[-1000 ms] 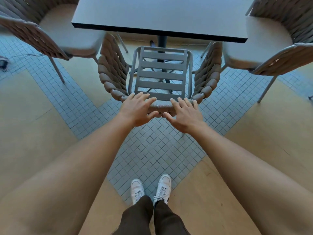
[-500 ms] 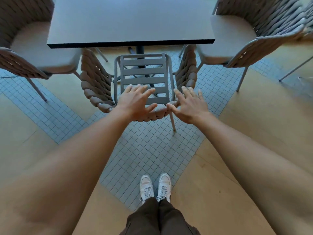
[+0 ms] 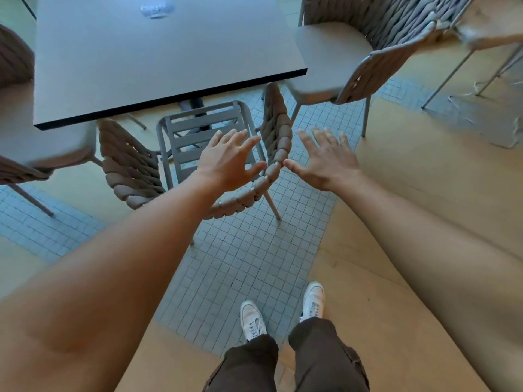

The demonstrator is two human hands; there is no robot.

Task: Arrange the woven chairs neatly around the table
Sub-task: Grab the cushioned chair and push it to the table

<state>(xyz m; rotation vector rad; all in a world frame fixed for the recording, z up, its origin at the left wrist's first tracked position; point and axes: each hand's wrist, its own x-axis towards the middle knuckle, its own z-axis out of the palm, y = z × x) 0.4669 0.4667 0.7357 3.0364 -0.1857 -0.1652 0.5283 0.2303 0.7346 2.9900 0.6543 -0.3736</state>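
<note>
A woven chair (image 3: 133, 168) with a slatted grey seat and no cushion stands in front of me, its seat pushed partly under the dark square table (image 3: 152, 58). My left hand (image 3: 226, 162) hovers above its curved backrest, fingers spread, holding nothing. My right hand (image 3: 328, 162) is open too, just right of the backrest and off the chair. A cushioned woven chair (image 3: 368, 60) sits at the table's right side. Another cushioned chair (image 3: 36, 148) is at the left, partly cut off.
The floor is pale wood with a band of small grey tiles (image 3: 243, 264) running under the chair. My feet in white shoes (image 3: 252, 321) stand behind the chair. Thin metal legs of other furniture (image 3: 452, 72) show at the far right.
Both hands have lifted off the chair's backrest and spread open. My view has swung right, so table and chair sit further left in the frame.
</note>
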